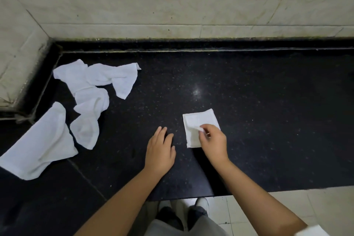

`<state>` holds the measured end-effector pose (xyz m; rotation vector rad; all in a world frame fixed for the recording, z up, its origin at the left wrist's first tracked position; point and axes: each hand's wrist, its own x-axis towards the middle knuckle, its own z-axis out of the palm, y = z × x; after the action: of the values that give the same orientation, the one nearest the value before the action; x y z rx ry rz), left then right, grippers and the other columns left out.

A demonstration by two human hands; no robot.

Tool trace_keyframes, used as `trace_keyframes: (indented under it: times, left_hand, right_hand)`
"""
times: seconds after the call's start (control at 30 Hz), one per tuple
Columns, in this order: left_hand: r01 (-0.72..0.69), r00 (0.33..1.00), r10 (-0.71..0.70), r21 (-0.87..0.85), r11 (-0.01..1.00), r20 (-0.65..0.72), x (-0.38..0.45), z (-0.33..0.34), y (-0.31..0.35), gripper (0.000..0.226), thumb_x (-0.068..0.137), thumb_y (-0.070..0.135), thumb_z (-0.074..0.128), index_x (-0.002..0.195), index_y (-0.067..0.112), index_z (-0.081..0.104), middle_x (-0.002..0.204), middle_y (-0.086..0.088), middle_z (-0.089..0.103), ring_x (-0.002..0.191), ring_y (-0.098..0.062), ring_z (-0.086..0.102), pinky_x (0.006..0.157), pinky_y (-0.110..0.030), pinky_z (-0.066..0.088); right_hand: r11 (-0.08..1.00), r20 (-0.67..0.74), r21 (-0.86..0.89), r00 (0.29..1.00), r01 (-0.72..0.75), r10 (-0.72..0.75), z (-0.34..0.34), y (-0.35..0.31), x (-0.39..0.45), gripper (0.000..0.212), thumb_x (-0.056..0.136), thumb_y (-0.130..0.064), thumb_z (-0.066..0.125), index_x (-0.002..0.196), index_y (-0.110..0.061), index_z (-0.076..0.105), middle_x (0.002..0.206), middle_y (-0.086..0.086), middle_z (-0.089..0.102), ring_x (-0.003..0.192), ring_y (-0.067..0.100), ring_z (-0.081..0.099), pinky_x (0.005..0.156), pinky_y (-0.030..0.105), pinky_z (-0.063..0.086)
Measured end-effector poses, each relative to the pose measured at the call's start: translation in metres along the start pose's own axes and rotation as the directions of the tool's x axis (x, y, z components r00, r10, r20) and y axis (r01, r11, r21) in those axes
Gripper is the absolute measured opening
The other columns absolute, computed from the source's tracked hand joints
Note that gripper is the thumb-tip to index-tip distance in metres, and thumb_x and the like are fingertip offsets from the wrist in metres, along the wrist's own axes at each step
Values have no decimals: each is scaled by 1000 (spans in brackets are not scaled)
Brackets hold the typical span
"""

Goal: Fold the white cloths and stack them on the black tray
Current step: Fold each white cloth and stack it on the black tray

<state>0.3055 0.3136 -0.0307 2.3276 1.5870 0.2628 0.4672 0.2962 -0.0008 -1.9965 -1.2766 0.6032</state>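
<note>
My right hand [212, 142] rests on the near corner of a small folded white cloth [197, 122], fingers curled together and pinching a bit of its top layer between thumb and fingertips. The cloth lies as a neat square on the black speckled tabletop [249, 101], slightly tilted, just right of centre. My left hand [160, 151] lies flat and open beside it, palm down, fingers spread lightly on the bare stone, near the cloth but not touching it.

Off to my left, the unfolded white cloths are scattered. A crumpled one [113, 76] sits near the back corner of the tabletop, overlapping another rumpled piece [69, 73] beside it. Below those, a twisted cloth [90, 115] trails toward me, and the largest loose cloth [40, 145] lies spread at the tabletop's left edge.

Behind the tabletop rises a pale marble wall [172, 2]. Below the tabletop's front edge I see light floor tiles [287, 209], my grey trousers [172, 228], and my shoes [202, 203]. A white patch at the bottom right corner is too cropped to identify.
</note>
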Motion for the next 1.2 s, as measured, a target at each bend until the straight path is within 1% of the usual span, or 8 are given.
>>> trace_keyframes:
  times: [0.13, 0.23, 0.47, 0.6, 0.7, 0.9, 1.03, 1.2]
  left_hand:
    - [16, 999, -16, -12, 1000, 32, 1, -7, -6, 48, 97, 26, 39, 143, 12, 31, 155, -4, 19, 146, -18, 8, 117, -29, 13]
    - [-1, 998, 0, 20, 1000, 68, -4, -7, -14, 49, 97, 27, 38, 143, 13, 30, 156, -3, 18, 146, -17, 7, 117, -28, 13]
    - [-146, 989, 147, 20, 989, -21, 1, 4, -26, 45, 60, 9, 83, 102, 0, 69, 111, -16, 68, 107, -34, 64, 83, -44, 53]
    - [-293, 953, 291, -11, 956, -82, 9, 8, -9, 43, 53, 10, 86, 94, 5, 71, 99, -9, 71, 95, -28, 69, 77, -40, 56]
    - [-400, 913, 396, -17, 916, -98, 14, 17, 8, 39, 53, 21, 86, 88, 13, 71, 94, -1, 69, 97, -18, 59, 76, -31, 56]
    - [-278, 948, 251, 126, 952, 196, 16, 19, 47, 43, 87, 38, 57, 120, 10, 54, 122, -4, 54, 116, -21, 50, 104, -34, 36]
    - [-367, 926, 331, 224, 903, 183, 17, 23, 59, 38, 37, 34, 90, 62, 21, 65, 63, 6, 62, 60, -12, 62, 64, -25, 51]
    - [-470, 876, 479, 328, 820, 56, 20, 16, 131, 38, 37, 14, 87, 62, 19, 59, 58, 4, 56, 52, -15, 55, 49, -23, 43]
  right_hand:
    - [999, -93, 12, 995, 44, -43, 12, -6, -10, 15, 84, 2, 57, 97, 5, 65, 97, 14, 68, 89, 21, 58, 82, 26, 43]
    - [963, 119, -173, 975, 209, -190, 29, 2, -19, 14, 74, 5, 63, 88, 4, 67, 87, 17, 69, 82, 33, 64, 77, 34, 53]
    - [817, 268, -406, 908, 409, -321, -4, 26, -19, 39, 65, -5, 39, 89, -1, 70, 90, 12, 70, 80, 31, 69, 78, 40, 54]
    - [667, 331, -649, 925, 366, -185, -33, 37, -8, 45, 49, 8, 69, 91, -9, 70, 98, 7, 69, 92, 33, 65, 81, 43, 51]
    - [650, 453, -655, 888, 386, -71, -38, 42, 1, 46, 80, 3, 49, 125, -10, 52, 133, 6, 48, 119, 31, 45, 97, 37, 40]
    - [705, 545, -544, 831, 455, -115, -46, 47, 12, 26, 82, 0, 49, 101, 3, 65, 106, 19, 63, 96, 38, 58, 80, 42, 51]
    - [776, 495, -493, 860, 393, -122, -65, 42, 4, 28, 86, -9, 46, 105, -1, 64, 110, 12, 61, 98, 31, 59, 82, 38, 49]
    - [902, 337, -340, 930, 267, -148, -144, 78, -10, 24, 82, -2, 50, 97, 1, 68, 99, 17, 64, 94, 29, 60, 83, 26, 45]
